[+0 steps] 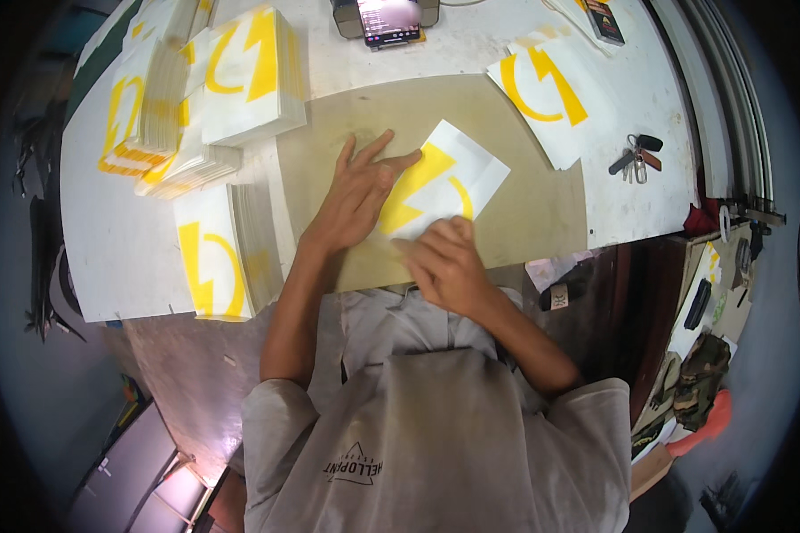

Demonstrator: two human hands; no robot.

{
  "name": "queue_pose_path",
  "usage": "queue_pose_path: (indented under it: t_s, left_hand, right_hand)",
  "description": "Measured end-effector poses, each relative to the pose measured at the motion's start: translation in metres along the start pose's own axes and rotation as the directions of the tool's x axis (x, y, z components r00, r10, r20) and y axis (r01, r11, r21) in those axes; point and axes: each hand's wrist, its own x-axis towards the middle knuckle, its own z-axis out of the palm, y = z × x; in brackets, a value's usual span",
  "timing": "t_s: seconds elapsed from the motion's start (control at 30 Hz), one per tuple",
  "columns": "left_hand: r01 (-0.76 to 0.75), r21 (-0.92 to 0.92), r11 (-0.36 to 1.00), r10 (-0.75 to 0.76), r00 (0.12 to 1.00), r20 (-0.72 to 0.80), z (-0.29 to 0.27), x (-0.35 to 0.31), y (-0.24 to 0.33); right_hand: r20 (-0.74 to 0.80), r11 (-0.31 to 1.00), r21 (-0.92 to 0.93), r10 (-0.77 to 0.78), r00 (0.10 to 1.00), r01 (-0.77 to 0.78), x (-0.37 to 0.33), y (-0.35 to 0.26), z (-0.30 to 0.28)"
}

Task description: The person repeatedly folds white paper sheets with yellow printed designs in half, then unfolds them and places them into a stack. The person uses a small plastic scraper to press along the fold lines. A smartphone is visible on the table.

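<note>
A white paper piece (484, 169) with a yellow zigzag and curved print lies tilted on a tan mat (542, 204) in front of me. My left hand (356, 197) is on its left side, fingers spread, a fingertip touching the paper's upper left edge. Closed and curled, my right hand (449, 262) presses at the paper's lower edge, its knuckles over the yellow curve. The fingers of the right hand are slightly blurred, and whatever is between them is hidden.
Tall stacks of the same printed paper (251, 80) stand at the left, with a smaller stack (213, 258) nearer. Loose printed sheets (551, 107) lie at the right, keys (638, 160) beyond them. A phone (389, 19) leans on a stand at the back.
</note>
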Motion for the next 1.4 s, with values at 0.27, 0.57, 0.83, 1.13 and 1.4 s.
queue_pose_path:
  t_s: [0.27,0.57,0.83,1.13,1.4]
  left_hand:
    - [-0.081,0.404,0.911,0.085,0.996,0.008,0.01,-0.008,0.01]
    - [-0.051,0.43,0.902,0.118,0.985,-0.129,0.052,-0.056,0.032]
    - [-0.075,0.402,0.913,0.093,0.995,-0.024,0.046,-0.052,0.026]
    - [-0.01,0.438,0.899,0.019,1.0,-0.017,0.032,-0.056,0.029]
    - [0.058,0.498,0.866,0.016,0.99,-0.143,0.039,-0.049,0.022]
  right_hand:
    - [-0.032,0.985,-0.103,0.133,0.991,-0.135,-0.073,-0.013,-0.037]
    - [0.051,0.973,-0.232,0.03,0.998,-0.017,-0.094,-0.006,-0.051]
    - [0.02,0.986,-0.166,0.028,0.999,-0.024,-0.042,0.018,-0.046]
    - [-0.292,0.878,-0.242,0.339,0.894,-0.412,-0.075,0.019,-0.059]
    - [-0.145,0.903,-0.143,0.386,0.911,-0.405,-0.087,-0.042,0.008]
